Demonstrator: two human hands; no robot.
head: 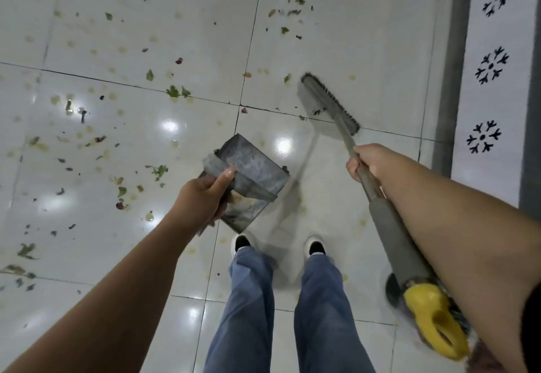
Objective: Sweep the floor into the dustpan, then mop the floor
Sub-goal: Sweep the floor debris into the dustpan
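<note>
1. Here the left hand is closed on the rim of a grey metal dustpan, thumb laid over its edge, holding it clear of the floor.
2. The right hand is wrapped tight round the shaft of the broom, whose bristled head sits ahead of that hand, on the tiles.
3. Leaf scraps lie scattered ahead and left of the left hand.
4. The broom's yellow end cap sits behind the right hand, under the forearm.
</note>
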